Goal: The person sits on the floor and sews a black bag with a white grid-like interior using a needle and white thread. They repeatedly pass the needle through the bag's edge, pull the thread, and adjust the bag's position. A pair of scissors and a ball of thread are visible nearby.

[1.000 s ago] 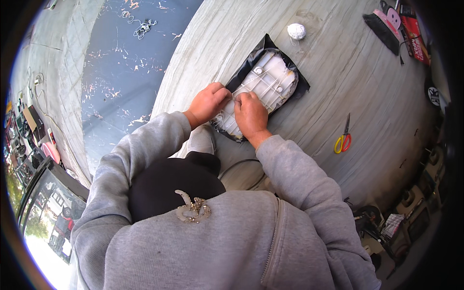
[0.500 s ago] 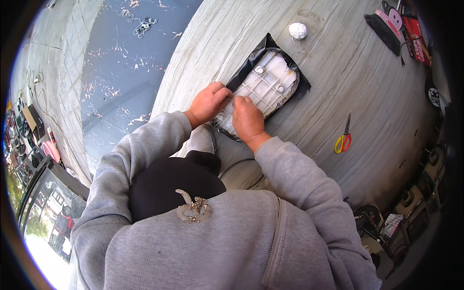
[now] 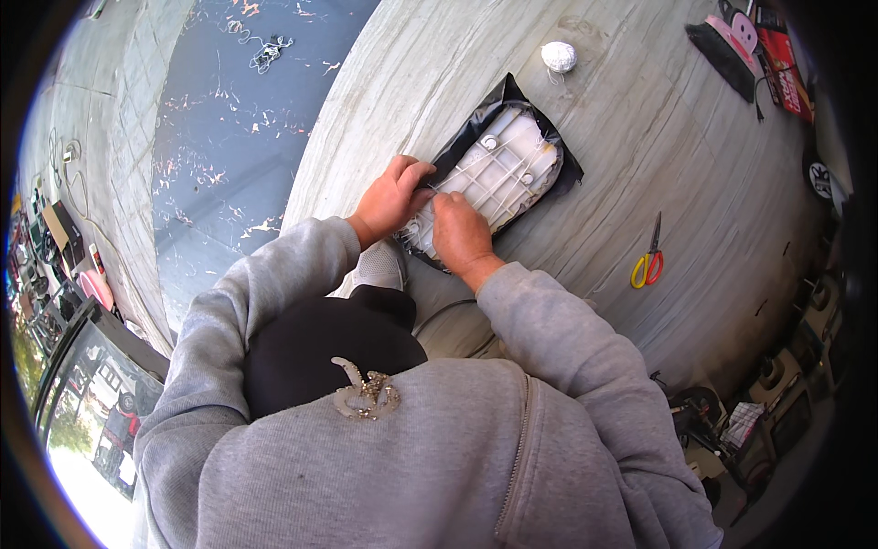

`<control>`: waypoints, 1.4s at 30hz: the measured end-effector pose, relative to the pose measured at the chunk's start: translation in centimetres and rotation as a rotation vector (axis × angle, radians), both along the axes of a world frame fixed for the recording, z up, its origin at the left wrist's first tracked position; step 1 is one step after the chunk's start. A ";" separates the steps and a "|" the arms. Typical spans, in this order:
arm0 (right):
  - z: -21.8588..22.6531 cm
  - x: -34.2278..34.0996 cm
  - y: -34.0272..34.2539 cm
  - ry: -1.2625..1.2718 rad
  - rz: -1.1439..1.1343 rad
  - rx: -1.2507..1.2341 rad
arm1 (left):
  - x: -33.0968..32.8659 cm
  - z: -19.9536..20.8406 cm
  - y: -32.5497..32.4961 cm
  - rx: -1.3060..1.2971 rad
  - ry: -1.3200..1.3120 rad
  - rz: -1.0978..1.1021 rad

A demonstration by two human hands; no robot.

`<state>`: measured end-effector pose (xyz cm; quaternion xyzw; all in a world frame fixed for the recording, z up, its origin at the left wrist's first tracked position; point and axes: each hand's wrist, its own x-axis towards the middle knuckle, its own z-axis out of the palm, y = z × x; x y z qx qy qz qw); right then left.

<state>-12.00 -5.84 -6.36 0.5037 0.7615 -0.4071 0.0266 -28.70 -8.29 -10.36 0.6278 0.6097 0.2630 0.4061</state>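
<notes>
A seat-like pad lies underside up on the floor, its white ribbed plastic base point(image 3: 505, 174) bordered by a black cover point(image 3: 508, 91) folded over the rim. At its near left edge my left hand point(image 3: 389, 199) is closed, thumb and fingers pinching the folded edge of the black cover. Close beside it, my right hand point(image 3: 462, 231) has its fingers curled together over the near part of the base; what they grip is hidden. A ball of white string point(image 3: 559, 58) rests beyond the pad. Scissors point(image 3: 648, 261) with red and yellow handles lie to the right.
A pink and black brush point(image 3: 727, 46) and a red box point(image 3: 785, 78) are at the far right. On the left, a blue-grey painted floor area point(image 3: 247, 137) carries pale scraps and a tangle of string point(image 3: 270, 55). My shoe point(image 3: 380, 265) stands just below my hands.
The pad's far end has shifted slightly nearer me. My right hand has moved a little left and down, its fingers lower over the base. My left hand stays nearly in place.
</notes>
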 end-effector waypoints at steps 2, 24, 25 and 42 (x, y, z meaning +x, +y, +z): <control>-0.1 0.1 0.1 0.022 0.006 0.004 | 0.0 -0.1 0.0 -0.037 -0.026 0.029; 0.4 0.7 -1.2 0.166 -0.234 -0.047 | 0.6 2.2 -2.1 -0.244 0.022 0.020; 0.6 0.7 -1.0 0.159 -0.216 -0.041 | 0.7 2.1 -2.1 -0.224 0.020 0.026; 0.7 0.6 -1.0 0.120 0.015 0.004 | 0.9 1.7 -2.6 -0.171 -0.029 0.044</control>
